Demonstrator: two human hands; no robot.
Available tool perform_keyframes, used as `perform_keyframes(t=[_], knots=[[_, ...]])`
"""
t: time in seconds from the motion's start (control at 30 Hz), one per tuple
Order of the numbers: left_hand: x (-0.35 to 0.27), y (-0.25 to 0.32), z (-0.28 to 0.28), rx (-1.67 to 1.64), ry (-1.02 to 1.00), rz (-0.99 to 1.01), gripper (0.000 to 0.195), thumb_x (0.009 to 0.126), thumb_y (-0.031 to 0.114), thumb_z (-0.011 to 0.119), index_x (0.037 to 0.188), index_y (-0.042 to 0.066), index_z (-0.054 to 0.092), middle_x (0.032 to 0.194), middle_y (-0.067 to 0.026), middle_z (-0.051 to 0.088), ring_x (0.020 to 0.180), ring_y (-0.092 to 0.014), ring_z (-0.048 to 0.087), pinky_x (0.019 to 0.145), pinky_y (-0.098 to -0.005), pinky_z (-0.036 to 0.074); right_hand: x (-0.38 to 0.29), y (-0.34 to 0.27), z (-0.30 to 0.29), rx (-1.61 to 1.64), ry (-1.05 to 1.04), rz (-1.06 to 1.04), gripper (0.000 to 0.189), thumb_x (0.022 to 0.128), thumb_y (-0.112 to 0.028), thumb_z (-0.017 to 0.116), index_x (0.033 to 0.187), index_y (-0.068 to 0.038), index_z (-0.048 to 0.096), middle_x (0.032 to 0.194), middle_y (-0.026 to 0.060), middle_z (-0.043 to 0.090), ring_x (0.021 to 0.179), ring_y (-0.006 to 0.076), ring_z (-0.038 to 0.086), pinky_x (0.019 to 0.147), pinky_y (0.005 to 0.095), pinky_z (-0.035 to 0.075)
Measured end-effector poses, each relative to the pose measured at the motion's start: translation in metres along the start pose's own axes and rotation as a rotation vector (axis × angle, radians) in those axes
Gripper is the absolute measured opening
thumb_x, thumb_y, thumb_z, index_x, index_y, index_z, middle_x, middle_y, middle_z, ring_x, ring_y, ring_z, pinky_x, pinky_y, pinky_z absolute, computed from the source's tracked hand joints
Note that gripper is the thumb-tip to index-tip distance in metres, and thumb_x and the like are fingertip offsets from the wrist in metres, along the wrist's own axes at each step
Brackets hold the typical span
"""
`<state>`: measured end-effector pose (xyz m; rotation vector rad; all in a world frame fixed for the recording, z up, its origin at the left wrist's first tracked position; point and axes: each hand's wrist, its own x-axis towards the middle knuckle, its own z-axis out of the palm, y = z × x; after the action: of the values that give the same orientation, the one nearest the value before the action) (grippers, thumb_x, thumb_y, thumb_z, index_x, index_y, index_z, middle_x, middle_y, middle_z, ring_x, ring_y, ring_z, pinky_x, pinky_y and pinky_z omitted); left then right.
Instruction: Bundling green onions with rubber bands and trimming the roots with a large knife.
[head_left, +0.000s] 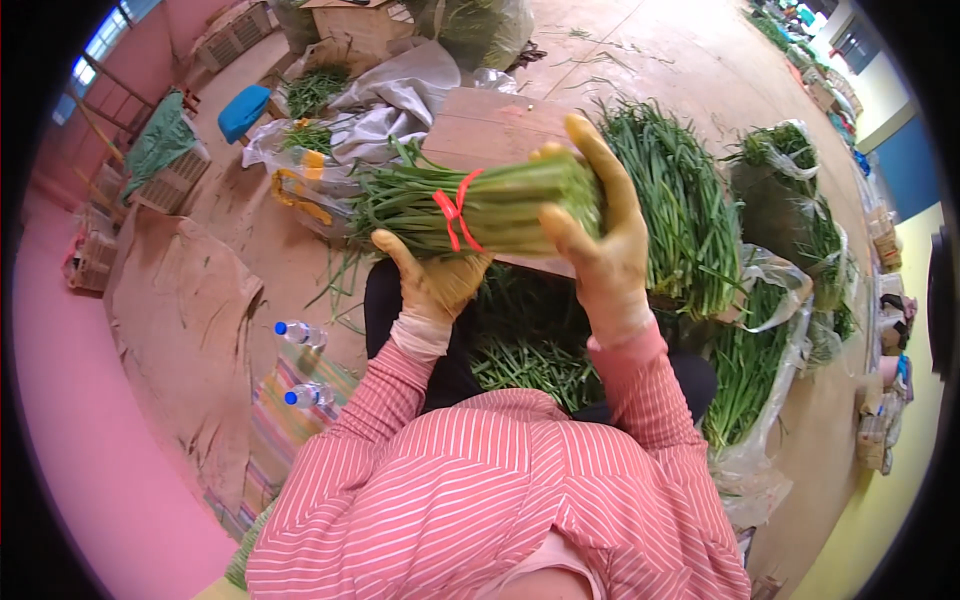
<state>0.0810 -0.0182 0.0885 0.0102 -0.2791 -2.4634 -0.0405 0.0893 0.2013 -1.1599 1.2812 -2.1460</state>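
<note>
A thick bundle of long green leafy stems (517, 206), tied with a red band (456, 210), lies sideways in the air before me. Its cut ends face right and look blurred. My left hand (442, 281), in a yellowish glove, supports the bundle from below near the band, thumb up on the near side. At the cut ends, my right hand (611, 217) has its fingers spread around the end of the bundle; whether the palm presses on it I cannot tell. Beneath and behind the bundle is a brown board (487, 124), partly hidden by it.
A pile of loose green stems (667, 202) lies at the board's right. Plastic bags of greens (750, 360) stand farther right. Cut leaves (532, 367) lie between my legs. Two water bottles (307, 395) are at the left, near a blue stool (244, 112) and a crate (174, 176).
</note>
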Motion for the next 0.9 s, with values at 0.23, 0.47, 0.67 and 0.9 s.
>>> perform_keyframes(t=[0.23, 0.47, 0.67, 0.9], knots=[[0.06, -0.006, 0.036, 0.14, -0.314, 0.04, 0.065, 0.091, 0.051, 0.05, 0.138, 0.008, 0.039, 0.137, -0.0093, 0.046, 0.125, -0.027, 0.044, 0.109, -0.0446, 0.032, -0.059, -0.069, -0.086, -0.216, -0.064, 0.21, 0.1, 0.061, -0.025, 0.086, 0.143, -0.003, 0.032, 0.145, 0.0117, 0.036, 0.136, 0.0224, 0.03, 0.111, 0.0347, 0.021], [0.11, -0.068, 0.064, 1.059, -0.61, 0.11, 0.047, 0.086, -0.009, 0.053, 0.131, 0.006, 0.049, 0.13, -0.0144, 0.052, 0.119, -0.025, 0.051, 0.1, -0.0327, 0.042, -0.05, -0.076, -0.084, -1.127, 0.061, 0.01, 0.112, 0.063, -0.032, 0.085, 0.147, -0.001, 0.016, 0.142, 0.0205, 0.037, 0.132, 0.0285, 0.034, 0.11, 0.0341, 0.025], [0.08, -0.158, 0.175, 1.244, -1.266, -0.071, 0.049, 0.09, 0.008, 0.052, 0.138, 0.012, 0.041, 0.133, -0.0139, 0.049, 0.124, -0.024, 0.046, 0.105, -0.0327, 0.036, -0.075, -0.064, -0.145, -0.532, 0.543, 0.079, 0.088, 0.069, -0.011, 0.082, 0.135, -0.001, 0.026, 0.122, 0.0096, 0.053, 0.105, 0.0184, 0.055, 0.089, 0.0291, 0.046], [0.066, -0.236, 0.198, 0.781, -1.205, -0.769, 0.072, 0.089, 0.058, 0.047, 0.135, 0.003, 0.046, 0.129, -0.0132, 0.054, 0.105, -0.023, 0.059, 0.09, -0.0334, 0.045, -0.202, -0.102, -0.193, 0.243, 0.637, 0.011, 0.099, 0.073, -0.065, 0.063, 0.139, 0.002, 0.032, 0.13, 0.0186, 0.051, 0.114, 0.0287, 0.056, 0.098, 0.0398, 0.047]])
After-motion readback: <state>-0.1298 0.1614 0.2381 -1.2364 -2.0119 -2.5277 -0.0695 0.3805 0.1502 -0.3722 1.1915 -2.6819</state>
